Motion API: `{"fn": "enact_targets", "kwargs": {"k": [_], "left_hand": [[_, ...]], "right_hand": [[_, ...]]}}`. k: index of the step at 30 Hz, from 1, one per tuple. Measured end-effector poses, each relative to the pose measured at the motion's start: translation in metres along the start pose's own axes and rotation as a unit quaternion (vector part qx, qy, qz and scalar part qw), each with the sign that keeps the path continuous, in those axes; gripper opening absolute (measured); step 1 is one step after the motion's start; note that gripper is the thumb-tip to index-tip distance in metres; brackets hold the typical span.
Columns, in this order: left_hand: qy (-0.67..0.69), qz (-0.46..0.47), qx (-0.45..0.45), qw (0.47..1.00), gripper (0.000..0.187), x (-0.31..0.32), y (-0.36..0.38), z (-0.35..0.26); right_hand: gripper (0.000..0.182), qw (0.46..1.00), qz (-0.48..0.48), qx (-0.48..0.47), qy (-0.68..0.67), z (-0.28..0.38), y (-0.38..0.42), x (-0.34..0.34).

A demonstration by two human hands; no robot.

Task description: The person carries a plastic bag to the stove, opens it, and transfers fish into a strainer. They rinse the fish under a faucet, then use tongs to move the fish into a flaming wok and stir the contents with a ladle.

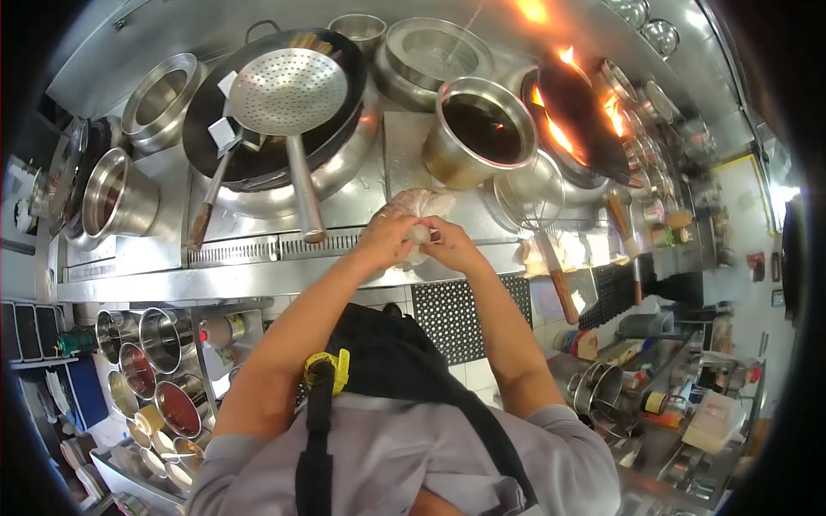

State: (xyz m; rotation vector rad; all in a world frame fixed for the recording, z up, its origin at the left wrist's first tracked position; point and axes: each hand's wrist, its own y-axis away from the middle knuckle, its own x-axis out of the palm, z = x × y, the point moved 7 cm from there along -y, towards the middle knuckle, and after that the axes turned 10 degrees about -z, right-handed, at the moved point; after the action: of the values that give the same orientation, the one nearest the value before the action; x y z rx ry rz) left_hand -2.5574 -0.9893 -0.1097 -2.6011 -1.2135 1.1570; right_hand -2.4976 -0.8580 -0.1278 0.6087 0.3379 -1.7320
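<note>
A clear plastic bag [415, 203] with pale brownish contents rests at the front of the steel range. My left hand [389, 242] is closed on the bag's gathered neck. From the other side, my right hand [453, 246] pinches the same neck, its fingers close to those of the left. What fills the bag cannot be made out. Just behind the bag stands a steel pot [465, 168] of dark liquid. A wire skimmer [529, 193] with a wooden handle lies to the right of my right hand.
Flames rise around a wok [594, 129] at the back right. On the left, a perforated ladle [288, 93] lies across a large black wok [202, 129], beside a wooden-handled tool [203, 222]. Steel pots [120, 202] line the range. Several sauce containers [176, 404] stand lower left.
</note>
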Motion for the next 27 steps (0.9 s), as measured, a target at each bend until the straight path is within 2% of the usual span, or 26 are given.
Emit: {"fn": "enact_targets", "kwargs": {"k": [2, 5, 8, 10, 15, 16, 18, 19, 20, 21, 22, 23, 24, 27], "left_hand": [[-0.029, 0.040, -0.007, 0.999, 0.041, 0.018, -0.003, 0.011], [-0.029, 0.015, 0.066, 0.997, 0.040, 0.025, -0.009, 0.009], [-0.026, 0.026, 0.018, 0.999, 0.034, 0.028, -0.013, 0.012], [-0.023, 0.026, 0.018, 0.999, 0.031, 0.028, -0.013, 0.012], [-0.024, 0.002, 0.007, 1.000, 0.023, 0.028, -0.014, 0.017], [-0.004, -0.003, -0.056, 0.998, 0.024, 0.026, -0.013, 0.022], [0.045, 0.009, -0.161, 0.986, 0.027, 0.024, -0.011, 0.025], [0.078, -0.002, -0.170, 0.982, 0.035, 0.030, -0.003, 0.040], [0.110, -0.033, -0.143, 0.983, 0.038, 0.029, 0.001, 0.042], [0.176, 0.010, -0.185, 0.967, 0.051, 0.035, 0.004, 0.045], [0.118, -0.020, -0.104, 0.987, 0.065, 0.026, 0.001, 0.025], [0.045, -0.015, -0.033, 0.998, 0.065, 0.017, -0.012, -0.020], [-0.031, -0.020, 0.030, 0.999, 0.066, 0.010, -0.016, -0.051], [-0.028, -0.092, -0.075, 0.992, 0.063, 0.019, -0.011, 0.000]], "right_hand": [[0.043, 1.000, 0.004, -0.011, 0.009, -0.009, 0.005, -0.003], [0.036, 1.000, -0.013, -0.016, 0.005, -0.019, 0.004, -0.007], [0.028, 0.998, -0.044, -0.038, -0.026, -0.040, -0.002, -0.002], [0.023, 0.997, -0.056, -0.034, -0.037, -0.048, -0.004, 0.003], [0.018, 0.975, -0.009, 0.113, -0.190, -0.077, -0.015, 0.018], [0.018, 0.968, 0.004, 0.141, -0.209, -0.080, -0.015, 0.018], [0.021, 0.936, 0.030, 0.199, -0.288, -0.056, -0.012, 0.012], [0.025, 0.923, 0.011, 0.206, -0.325, -0.057, -0.013, 0.018], [0.024, 0.907, -0.006, 0.222, -0.358, -0.066, -0.014, 0.024], [0.027, 0.907, -0.015, 0.211, -0.364, -0.068, -0.018, 0.024], [0.031, 0.903, -0.052, 0.208, -0.371, -0.072, -0.021, 0.024], [0.037, 0.907, -0.068, 0.265, -0.321, -0.055, -0.018, 0.010], [0.037, 0.894, -0.093, 0.261, -0.352, -0.049, -0.019, 0.006], [0.031, 0.866, -0.122, 0.281, -0.396, -0.036, -0.017, -0.004]]}}
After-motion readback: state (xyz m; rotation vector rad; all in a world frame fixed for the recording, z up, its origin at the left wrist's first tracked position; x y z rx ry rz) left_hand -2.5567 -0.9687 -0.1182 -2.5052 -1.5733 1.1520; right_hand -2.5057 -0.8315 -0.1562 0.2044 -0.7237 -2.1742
